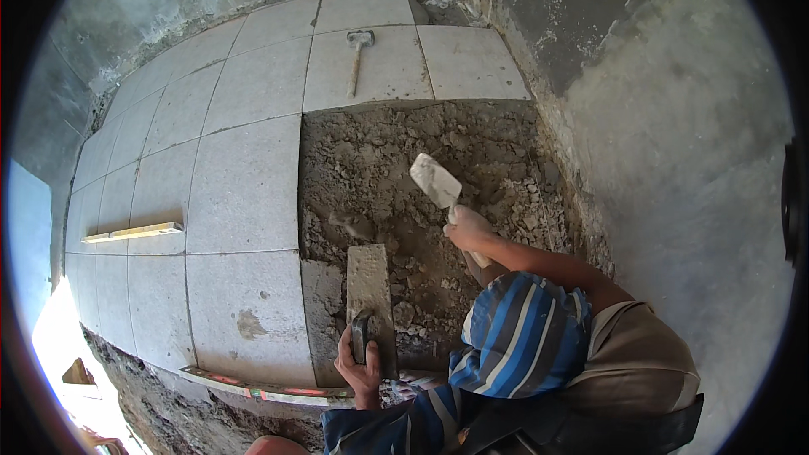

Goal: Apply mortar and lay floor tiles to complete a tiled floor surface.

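My right hand (470, 229) is closed around the handle of a trowel (436, 180), its mortar-smeared blade pointing up and left over the rough grey mortar bed (371, 143). Lower and to the left, my left hand (362, 375) grips the black handle of a long rectangular plastering float (368, 274). The float lies along the left part of the bed, near the edge of a laid tile (249, 303). Its face is coated with mortar. Some of the bed is hidden behind my right arm and striped sleeve.
Grey tiles (244, 185) cover the floor to the left and far side. On them lie a mallet (357, 67) and a yellow stick-like tool (135, 233). A spirit level (270, 393) rests along the near tile edge. Concrete walls (674, 135) rise at the right and back.
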Available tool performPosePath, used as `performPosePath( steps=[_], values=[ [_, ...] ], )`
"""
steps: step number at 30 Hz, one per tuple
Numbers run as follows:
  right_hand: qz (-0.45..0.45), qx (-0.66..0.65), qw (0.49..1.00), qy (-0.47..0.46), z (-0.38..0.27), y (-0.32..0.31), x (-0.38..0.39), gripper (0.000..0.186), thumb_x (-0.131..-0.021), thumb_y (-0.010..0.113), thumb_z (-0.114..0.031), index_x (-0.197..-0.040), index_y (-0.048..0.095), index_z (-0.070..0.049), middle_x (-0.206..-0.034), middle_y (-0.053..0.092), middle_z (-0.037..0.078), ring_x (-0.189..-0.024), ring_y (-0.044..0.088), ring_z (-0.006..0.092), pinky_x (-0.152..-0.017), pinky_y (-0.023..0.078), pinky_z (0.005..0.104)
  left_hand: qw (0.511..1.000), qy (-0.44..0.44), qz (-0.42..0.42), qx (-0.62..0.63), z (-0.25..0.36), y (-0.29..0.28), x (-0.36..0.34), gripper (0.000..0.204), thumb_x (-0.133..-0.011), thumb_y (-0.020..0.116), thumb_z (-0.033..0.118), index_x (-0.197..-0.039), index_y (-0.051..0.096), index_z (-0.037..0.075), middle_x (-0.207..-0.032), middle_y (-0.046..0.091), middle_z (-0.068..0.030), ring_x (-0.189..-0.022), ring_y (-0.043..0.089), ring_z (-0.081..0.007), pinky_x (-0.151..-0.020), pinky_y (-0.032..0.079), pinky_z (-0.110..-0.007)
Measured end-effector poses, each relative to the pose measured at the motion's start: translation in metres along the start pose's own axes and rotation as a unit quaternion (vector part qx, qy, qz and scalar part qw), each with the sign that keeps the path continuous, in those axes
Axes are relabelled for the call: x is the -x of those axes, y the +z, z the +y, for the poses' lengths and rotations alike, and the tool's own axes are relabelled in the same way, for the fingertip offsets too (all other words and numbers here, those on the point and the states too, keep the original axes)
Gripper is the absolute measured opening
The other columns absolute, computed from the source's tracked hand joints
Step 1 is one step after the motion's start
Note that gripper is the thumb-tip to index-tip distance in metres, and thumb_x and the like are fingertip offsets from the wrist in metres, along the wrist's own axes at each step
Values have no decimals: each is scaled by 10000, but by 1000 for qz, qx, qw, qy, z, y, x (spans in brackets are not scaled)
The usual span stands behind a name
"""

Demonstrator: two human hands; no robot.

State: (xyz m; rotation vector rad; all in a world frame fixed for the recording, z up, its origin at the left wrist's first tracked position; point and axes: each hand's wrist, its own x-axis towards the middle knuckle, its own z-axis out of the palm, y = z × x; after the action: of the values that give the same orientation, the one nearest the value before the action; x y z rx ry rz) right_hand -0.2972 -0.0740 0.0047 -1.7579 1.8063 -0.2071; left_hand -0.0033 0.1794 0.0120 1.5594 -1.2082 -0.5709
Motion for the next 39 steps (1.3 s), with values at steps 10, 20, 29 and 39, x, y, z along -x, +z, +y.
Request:
performPosePath(
  steps=[10, 20, 29, 39],
  values=[
    [-111, 23, 986, -125, -48, -2, -10, 670, -1044, 491, -585, -1212, 581, 57, -1107, 702, 283, -1050, 665, 489, -897, 516, 558, 999, -33, 41, 0, 7, -15, 10, 484, -888, 739, 202, -1287, 631, -50, -1039, 742, -214, -949, 735, -292, -876, 556, -391],
    [-119, 45, 989, 80, 7, -56, -47, 494, -1065, 512, -460, -1063, 644, 16, -906, 695, 239, -706, 691, 352, -601, 543, 499, 997, -62, 49, -7, -1, 15, 14, 522, -956, 712, 198, -1376, 559, -70, -1185, 699, -272, -1092, 698, -369, -976, 522, -420],
    [-314, -81, 942, 82, -52, -59, 0, 522, -1089, 487, -483, -997, 622, 13, -865, 642, 101, -775, 653, 248, -722, 543, 464, 982, -34, -10, -184, -20, 30, 16, 759, -911, 723, 253, -1542, 407, -25, -1389, 585, -317, -1250, 573, -485, -1017, 495, -509],
    [-345, -114, 926, -99, -64, -11, -54, 560, -1098, 438, -494, -1104, 715, -7, -1046, 721, 167, -883, 706, 262, -792, 546, 440, 963, -175, -165, -124, -21, -5, -13, 880, -859, 808, 278, -1567, 367, -3, -1338, 625, -264, -1116, 686, -392, -925, 559, -446]
  ],
)
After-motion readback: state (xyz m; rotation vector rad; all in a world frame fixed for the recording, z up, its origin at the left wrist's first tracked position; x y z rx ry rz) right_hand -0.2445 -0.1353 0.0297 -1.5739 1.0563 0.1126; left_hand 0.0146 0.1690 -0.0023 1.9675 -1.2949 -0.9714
